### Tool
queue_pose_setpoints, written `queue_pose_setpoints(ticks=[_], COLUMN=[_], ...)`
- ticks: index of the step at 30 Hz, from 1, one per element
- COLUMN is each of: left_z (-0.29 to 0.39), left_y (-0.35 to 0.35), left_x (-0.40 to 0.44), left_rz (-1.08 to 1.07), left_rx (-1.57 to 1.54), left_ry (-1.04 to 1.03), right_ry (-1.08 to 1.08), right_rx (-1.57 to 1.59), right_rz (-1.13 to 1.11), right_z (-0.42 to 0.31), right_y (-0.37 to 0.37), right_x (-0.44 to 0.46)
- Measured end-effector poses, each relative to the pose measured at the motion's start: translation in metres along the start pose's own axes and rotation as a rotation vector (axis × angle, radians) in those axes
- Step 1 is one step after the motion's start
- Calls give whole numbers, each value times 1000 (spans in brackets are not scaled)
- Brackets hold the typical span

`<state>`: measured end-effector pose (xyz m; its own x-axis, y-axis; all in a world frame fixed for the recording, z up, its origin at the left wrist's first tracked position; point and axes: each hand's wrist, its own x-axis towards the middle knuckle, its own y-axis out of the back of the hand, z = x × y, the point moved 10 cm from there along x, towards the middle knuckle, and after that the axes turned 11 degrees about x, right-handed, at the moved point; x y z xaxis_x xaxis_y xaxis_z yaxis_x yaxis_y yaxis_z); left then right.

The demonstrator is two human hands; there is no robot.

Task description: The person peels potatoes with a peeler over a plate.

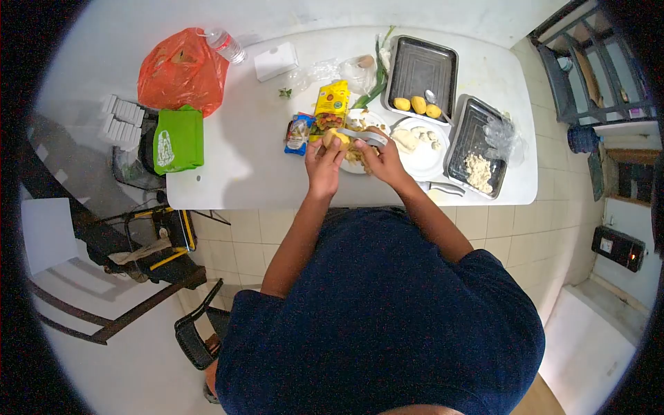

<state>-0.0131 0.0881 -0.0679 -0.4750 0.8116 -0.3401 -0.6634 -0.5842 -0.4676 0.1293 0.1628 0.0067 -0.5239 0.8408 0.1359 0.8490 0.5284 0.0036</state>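
Note:
My left hand (324,168) is closed around a partly peeled potato (337,139) above the table's front part. In my right hand (387,164) is a silvery peeler (370,137), its far end against the potato. Brown peelings (354,158) lie on a white plate beneath both hands, which cover much of it. Just right of my right hand, another white plate (423,170) carries pale, whitish pieces of food. A knife (446,188) rests near the table edge, below that plate.
Three yellow peeled potatoes (418,104) and a spoon sit in a dark tray (422,66). Another tray (456,155) holds pale crumbly food and a plastic bag. Left of my hands are yellow (332,98) and blue (297,133) packets. Green (180,140) and red bags (181,72) stand farther left.

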Motion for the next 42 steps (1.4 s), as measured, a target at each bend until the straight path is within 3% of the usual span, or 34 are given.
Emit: queue_pose_setpoints(ticks=[17, 20, 23, 26, 29, 32, 35, 38, 42], left_z=[0, -3, -4, -5, 1, 3, -2, -3, 2], left_y=[0, 0, 1, 0, -4, -4, -2, -5, -14], left_x=[0, -1, -8, -4, -5, -6, -3, -4, -9], left_rz=[-20, -17, -17, -13, -40, -68, -88, -87, -104], left_rx=[85, 149, 196, 115, 100, 150, 194, 173, 102], left_ry=[71, 81, 100, 118, 119, 104, 87, 95, 92], right_ry=[139, 126, -28, 251, -93, 69, 52, -90, -61], right_rx=[-127, -96, -68, -103, -51, -49, -91, 68, 55], right_rz=[-82, -49, -33, 1, 4, 14, 1, 14, 42], right_z=[-11, -13, 1, -25, 17, 7, 13, 9, 16], right_y=[-3, -3, -3, -2, 7, 6, 3, 3, 5], right_x=[3, 6, 9, 11, 5, 8, 13, 13, 13])
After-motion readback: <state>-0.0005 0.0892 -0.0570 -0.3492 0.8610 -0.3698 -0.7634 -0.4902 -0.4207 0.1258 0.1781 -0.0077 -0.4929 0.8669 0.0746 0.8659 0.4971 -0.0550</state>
